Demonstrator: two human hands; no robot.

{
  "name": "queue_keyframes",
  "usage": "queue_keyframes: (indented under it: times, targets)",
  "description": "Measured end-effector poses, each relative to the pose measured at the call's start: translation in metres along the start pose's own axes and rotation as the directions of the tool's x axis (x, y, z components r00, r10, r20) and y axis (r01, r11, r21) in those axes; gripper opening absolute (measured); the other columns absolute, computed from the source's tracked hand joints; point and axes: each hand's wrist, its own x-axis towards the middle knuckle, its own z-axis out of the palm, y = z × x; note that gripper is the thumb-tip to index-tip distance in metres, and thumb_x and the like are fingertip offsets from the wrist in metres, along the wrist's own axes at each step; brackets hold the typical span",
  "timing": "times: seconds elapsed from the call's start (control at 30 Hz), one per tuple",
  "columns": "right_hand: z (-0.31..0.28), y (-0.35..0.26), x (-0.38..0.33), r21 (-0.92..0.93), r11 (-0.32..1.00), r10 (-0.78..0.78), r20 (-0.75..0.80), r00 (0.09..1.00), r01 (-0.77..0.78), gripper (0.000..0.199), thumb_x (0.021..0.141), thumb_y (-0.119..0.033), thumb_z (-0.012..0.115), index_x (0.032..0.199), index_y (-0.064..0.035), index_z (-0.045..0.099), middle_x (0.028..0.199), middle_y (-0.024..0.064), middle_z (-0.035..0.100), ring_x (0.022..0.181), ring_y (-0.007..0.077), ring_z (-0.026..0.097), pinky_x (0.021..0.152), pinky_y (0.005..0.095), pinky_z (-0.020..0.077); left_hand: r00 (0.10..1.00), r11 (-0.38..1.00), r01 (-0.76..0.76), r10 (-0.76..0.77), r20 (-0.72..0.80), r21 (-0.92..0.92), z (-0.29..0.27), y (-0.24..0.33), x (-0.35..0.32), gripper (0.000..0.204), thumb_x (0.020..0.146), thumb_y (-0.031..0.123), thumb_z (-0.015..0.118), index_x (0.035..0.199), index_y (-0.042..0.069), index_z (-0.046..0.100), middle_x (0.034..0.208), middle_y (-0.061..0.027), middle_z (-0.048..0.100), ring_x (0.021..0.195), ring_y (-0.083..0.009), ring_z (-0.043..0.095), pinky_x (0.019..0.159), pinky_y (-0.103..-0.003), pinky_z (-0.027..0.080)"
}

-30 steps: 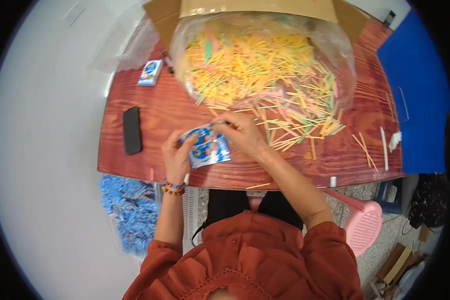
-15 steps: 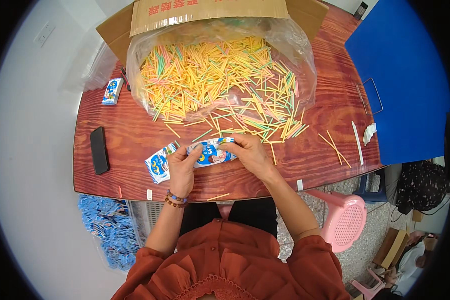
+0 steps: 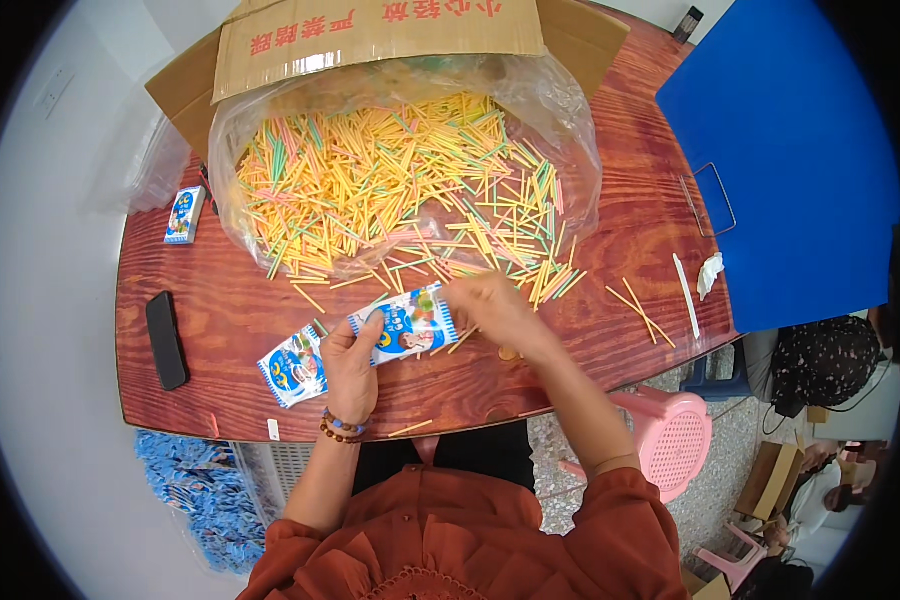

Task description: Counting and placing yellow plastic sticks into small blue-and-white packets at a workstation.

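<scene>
My left hand (image 3: 352, 372) is closed on a white-and-blue snack packet (image 3: 403, 322), thumb on top, holding it over the wooden table. At the packet's right end is my right hand (image 3: 495, 312), its fingers curled and smeared by motion; whether they grip anything does not show. Just left of my left hand is a second white-and-blue packet (image 3: 292, 368), partly hidden by that hand. Beyond both hands, many thin yellow, pink and green sticks (image 3: 370, 180) spill out of a clear plastic bag (image 3: 576, 170) onto the table.
The bag comes out of a cardboard box (image 3: 370, 40). On the table (image 3: 230, 290) are a black phone (image 3: 167, 340), a small upright packet (image 3: 184, 215), and crumpled tissue (image 3: 710, 275). A blue panel (image 3: 780, 180) stands right; a pink stool (image 3: 675, 445) and a bin of blue packets (image 3: 205, 500) are below.
The whole view has shifted, with the table things lower and further left. My right hand has come off the packet's face to its right end; the left hand keeps its grip.
</scene>
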Motion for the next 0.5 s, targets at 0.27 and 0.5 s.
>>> queue_keyframes:
  times: [0.27,0.5]
  targets:
    - [-0.159,0.016,0.07,-0.743,0.362,-0.201,-0.652,0.731,-0.563,0.055,0.088,-0.052,0.055,0.09,0.0011,0.069,0.087,0.0226,0.068,0.089,0.0349,0.066,0.077,0.0444,0.0496,0.984,0.987,-0.148,0.153,-0.095,0.063,-0.002,-0.005,0.006,0.016,0.094,0.009,0.06,0.1,-0.003,0.068,0.091,-0.0012,0.068,0.077,-0.0035,0.057,0.069,-0.02,0.046]
    - [-0.147,0.011,0.1,-0.763,0.265,0.056,-0.598,0.8,-0.589,0.056,0.085,-0.048,0.055,0.112,0.0002,0.063,0.106,0.022,0.067,0.1,0.0351,0.065,0.085,0.0466,0.0511,1.0,0.988,-0.008,0.006,-0.016,-0.157,-0.005,-0.005,0.009,0.021,0.099,0.016,0.053,0.1,-0.001,0.066,0.095,-0.0042,0.069,0.083,-0.0071,0.063,0.076,-0.024,0.05]
